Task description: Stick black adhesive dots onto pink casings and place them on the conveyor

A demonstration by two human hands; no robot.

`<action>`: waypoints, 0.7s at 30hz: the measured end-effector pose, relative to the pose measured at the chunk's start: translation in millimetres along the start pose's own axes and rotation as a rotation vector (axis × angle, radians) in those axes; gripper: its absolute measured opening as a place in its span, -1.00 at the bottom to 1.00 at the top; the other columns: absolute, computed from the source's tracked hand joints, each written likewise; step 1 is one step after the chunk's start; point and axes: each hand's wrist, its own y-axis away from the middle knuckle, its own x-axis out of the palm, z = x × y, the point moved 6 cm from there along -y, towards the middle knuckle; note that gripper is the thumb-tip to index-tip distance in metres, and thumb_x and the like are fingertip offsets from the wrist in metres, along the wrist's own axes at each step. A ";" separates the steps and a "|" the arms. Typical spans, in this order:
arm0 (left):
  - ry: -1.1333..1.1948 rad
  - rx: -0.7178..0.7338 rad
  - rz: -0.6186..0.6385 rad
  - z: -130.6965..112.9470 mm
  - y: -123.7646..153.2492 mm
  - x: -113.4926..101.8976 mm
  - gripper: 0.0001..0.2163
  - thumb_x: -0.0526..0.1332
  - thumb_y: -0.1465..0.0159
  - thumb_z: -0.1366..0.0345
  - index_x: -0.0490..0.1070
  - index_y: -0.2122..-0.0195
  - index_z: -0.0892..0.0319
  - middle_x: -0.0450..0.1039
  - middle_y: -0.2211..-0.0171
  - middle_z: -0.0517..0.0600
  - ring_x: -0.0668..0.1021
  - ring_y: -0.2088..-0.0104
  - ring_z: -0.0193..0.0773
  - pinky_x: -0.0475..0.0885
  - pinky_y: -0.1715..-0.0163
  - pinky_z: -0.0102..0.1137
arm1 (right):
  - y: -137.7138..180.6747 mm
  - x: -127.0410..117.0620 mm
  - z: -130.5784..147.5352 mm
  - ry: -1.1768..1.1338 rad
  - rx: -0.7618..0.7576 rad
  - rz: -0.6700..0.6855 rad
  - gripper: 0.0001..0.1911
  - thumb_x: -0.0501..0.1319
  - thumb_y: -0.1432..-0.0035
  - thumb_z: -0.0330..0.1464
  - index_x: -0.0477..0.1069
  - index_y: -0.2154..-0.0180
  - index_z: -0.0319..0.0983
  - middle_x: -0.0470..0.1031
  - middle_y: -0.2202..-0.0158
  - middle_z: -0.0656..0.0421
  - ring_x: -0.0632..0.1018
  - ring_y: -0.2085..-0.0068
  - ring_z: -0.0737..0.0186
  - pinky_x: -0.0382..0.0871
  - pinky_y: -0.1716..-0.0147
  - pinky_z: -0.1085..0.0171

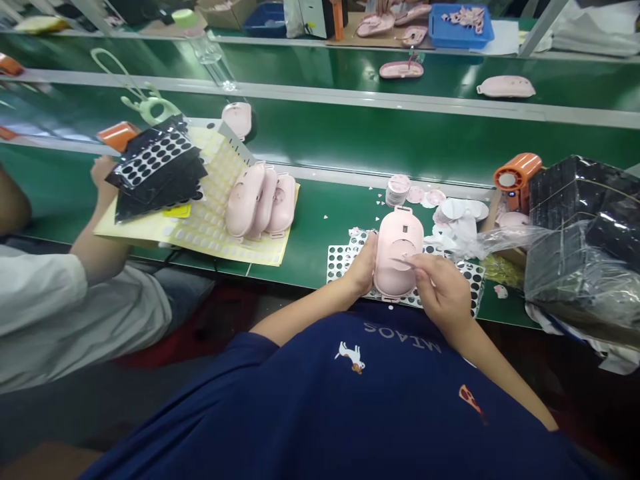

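Observation:
A pink oval plastic shell [397, 257] lies in front of me on a white sheet punched with round holes [340, 260]. My left hand [361, 270] grips the shell's left side, fingers curled round its edge. My right hand [440, 288] rests on the shell's right side with thumb and finger pinched together over its middle; what they pinch is too small to make out. Several round white and pink discs [453, 208] lie just beyond the shell on the green bench [330, 220].
Three pink shells [260, 200] stand on a yellow sticker sheet [215, 227] to the left, beside black dotted sheets [157, 170]. A co-worker's arm [97, 233] reaches there. An orange fan [515, 177] and black wrapped bundles [585, 233] sit right. More shells [505, 87] ride the far belts.

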 end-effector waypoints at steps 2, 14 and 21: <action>0.033 0.010 0.017 -4.3 0.2 6.4 -0.25 0.10 -0.20 -0.40 0.47 -0.05 0.22 0.60 -0.01 0.22 0.50 -0.20 0.22 0.40 -0.20 0.03 | -6.3 6.6 -1.1 0.081 -0.006 0.020 -0.75 0.12 -0.37 -0.45 0.50 0.02 -0.13 0.68 0.18 0.13 0.65 0.19 0.17 0.47 0.17 0.18; 0.042 0.065 -0.054 -19.5 -6.1 5.0 -0.26 0.05 -0.23 -0.40 0.41 -0.11 0.15 0.55 -0.10 0.13 0.43 -0.27 0.16 0.36 -0.24 -0.04 | -2.9 18.5 24.3 -0.102 -0.204 0.392 -0.72 0.11 -0.35 -0.51 0.53 0.06 -0.13 0.66 0.24 0.21 0.60 0.26 0.27 0.39 0.24 0.24; -0.005 0.155 -0.038 -18.9 -3.4 9.4 -0.29 0.10 -0.23 -0.37 0.43 -0.08 0.16 0.56 -0.09 0.14 0.47 -0.24 0.15 0.36 -0.23 -0.04 | -5.0 -20.1 -9.6 0.380 0.019 -0.120 -0.79 0.22 -0.28 -0.46 0.53 0.09 -0.14 0.67 0.27 0.14 0.62 0.25 0.11 0.35 0.23 0.15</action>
